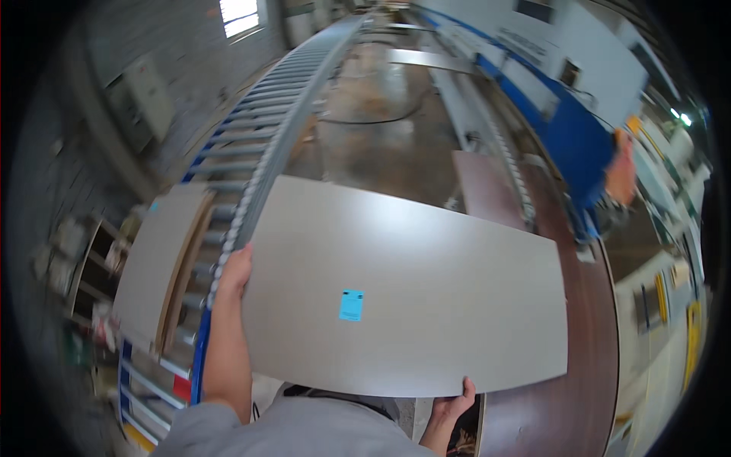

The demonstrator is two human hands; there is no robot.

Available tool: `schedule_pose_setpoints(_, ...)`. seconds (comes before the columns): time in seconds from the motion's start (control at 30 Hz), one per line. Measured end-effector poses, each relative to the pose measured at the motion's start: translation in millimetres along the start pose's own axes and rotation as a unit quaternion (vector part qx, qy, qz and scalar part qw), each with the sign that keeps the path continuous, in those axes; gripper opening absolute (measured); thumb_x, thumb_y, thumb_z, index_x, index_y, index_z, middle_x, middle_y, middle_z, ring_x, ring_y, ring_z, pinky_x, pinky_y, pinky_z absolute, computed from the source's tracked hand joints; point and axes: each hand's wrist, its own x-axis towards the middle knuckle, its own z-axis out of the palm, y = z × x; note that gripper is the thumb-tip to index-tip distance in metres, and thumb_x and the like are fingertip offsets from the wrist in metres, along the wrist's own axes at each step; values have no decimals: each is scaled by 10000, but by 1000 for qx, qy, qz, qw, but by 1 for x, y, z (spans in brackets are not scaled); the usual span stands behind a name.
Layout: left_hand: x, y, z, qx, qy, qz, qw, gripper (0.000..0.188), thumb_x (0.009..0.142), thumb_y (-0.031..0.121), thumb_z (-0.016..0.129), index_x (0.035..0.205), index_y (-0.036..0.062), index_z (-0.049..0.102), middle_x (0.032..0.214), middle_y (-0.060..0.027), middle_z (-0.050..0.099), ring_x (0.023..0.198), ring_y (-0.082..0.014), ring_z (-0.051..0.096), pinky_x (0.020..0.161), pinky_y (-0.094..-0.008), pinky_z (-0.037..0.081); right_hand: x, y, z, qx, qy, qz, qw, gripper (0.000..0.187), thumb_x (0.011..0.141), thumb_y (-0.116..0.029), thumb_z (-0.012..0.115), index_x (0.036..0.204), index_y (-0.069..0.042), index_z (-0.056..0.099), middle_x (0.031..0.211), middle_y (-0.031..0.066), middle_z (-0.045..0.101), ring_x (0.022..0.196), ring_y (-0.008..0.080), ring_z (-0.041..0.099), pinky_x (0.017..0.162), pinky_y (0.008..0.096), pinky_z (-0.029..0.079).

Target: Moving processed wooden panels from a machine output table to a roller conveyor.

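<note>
A large light grey panel (426, 305) is held in front of me, with a small blue label (351, 305) on its upper face. My left hand (235, 272) is closed on the panel's left edge. At the near edge, toward the right, my right hand (454, 404) grips with the thumb on top and the fingers hidden beneath. The panel's right part lies over a dark reddish-brown board (548, 415); whether they touch I cannot tell.
A roller conveyor (255, 122) runs away on the left, bearing a stack of similar panels (148, 259). On the right is a long blue-and-white machine (579, 145). A black cable (373, 120) lies on the floor ahead. A shelf unit (90, 266) stands far left.
</note>
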Motion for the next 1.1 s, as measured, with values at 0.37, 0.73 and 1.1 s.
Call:
schedule_pose_setpoints(0.37,-84,-105,-166,-166,101,-103,975,527,963,399,403,1120,-72,580,1095,-161,617,1008,-221,558,880,-348,416,-45,61,68,-92,-214,111,966,442,824,-224,484,1187,27,494,1163,151,564,1069,290,545,922,429,448)
schedule_pose_setpoints(0.73,-205,-295,-382,-251,313,-231,887,514,953,374,434,1144,-88,552,1090,-153,615,970,-234,587,849,-336,442,-189,258,175,-211,-362,199,886,471,777,-172,520,1198,34,469,1134,147,562,1038,284,563,885,401,463)
schedule_pose_setpoints(1.1,-306,-456,-472,-298,456,-398,738,611,896,459,495,1166,-86,546,1091,-164,612,979,-250,595,874,-335,436,-283,456,221,-284,-401,308,815,438,700,-67,549,1134,-17,508,1028,110,584,955,270,582,840,399,482)
